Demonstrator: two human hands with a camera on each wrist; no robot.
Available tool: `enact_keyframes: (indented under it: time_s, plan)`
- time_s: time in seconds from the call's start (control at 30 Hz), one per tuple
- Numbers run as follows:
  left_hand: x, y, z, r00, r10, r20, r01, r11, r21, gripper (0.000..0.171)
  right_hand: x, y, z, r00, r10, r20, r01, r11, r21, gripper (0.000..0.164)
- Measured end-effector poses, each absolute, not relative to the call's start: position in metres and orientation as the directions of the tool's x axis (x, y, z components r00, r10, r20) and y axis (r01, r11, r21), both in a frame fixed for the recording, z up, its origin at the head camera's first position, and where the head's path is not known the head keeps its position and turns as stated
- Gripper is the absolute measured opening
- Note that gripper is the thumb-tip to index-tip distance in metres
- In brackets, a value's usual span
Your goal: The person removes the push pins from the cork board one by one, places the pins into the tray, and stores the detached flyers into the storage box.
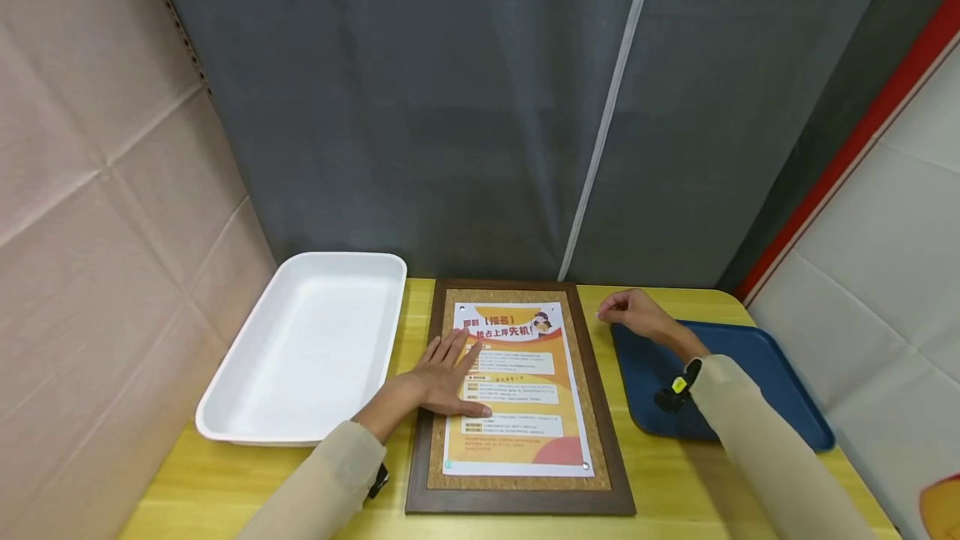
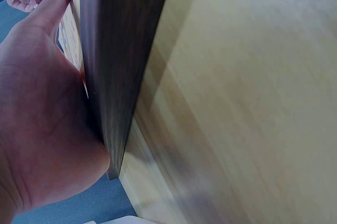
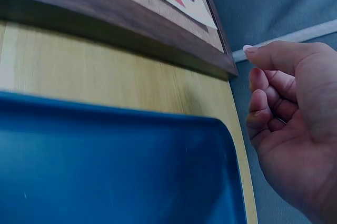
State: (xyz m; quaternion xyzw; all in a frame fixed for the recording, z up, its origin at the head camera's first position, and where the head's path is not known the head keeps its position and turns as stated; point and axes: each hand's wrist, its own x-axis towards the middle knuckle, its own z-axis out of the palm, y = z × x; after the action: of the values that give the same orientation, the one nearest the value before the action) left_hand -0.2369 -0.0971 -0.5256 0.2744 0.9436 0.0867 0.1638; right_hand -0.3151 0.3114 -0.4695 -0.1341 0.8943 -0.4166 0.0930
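Observation:
An orange-and-white printed poster (image 1: 517, 436) lies on a cork board (image 1: 517, 482) with a brown wooden frame (image 1: 600, 390). My left hand (image 1: 442, 377) rests flat on the poster's left side, fingers spread, its heel over the frame's left edge. Small pins show at the poster's upper left (image 1: 462, 307), lower left (image 1: 448, 464) and lower right corners; a dark spot marks the upper right. Beyond the board's right edge, my right hand (image 1: 636, 312) is raised near the blue tray's far left corner. Thumb and fingertips pinch a small whitish object (image 1: 597, 315), too small to identify.
A white tray (image 1: 300, 432) stands left of the board. To the right, a blue tray (image 1: 757, 357) lies on the yellow wood-grain table (image 1: 667, 490). Grey cloth (image 1: 420, 107) rises behind the table, with pale panels at both sides.

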Motion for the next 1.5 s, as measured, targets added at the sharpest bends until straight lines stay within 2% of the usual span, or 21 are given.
enact_keyframes:
  time_s: [0.8, 1.5]
  plan:
    - [-0.236, -0.097, -0.525, -0.794, 0.545, -0.269, 0.486, 0.835, 0.257, 0.125, -0.305, 0.358, -0.478, -0.963, -0.261, -0.071, -0.140, 0.707, -0.693, 0.017]
    - [-0.235, -0.097, -0.523, -0.795, 0.549, -0.260, 0.491, 0.833, 0.255, 0.125, -0.302, 0.375, -0.494, -0.969, -0.231, -0.093, -0.115, 0.749, -0.653, 0.013]
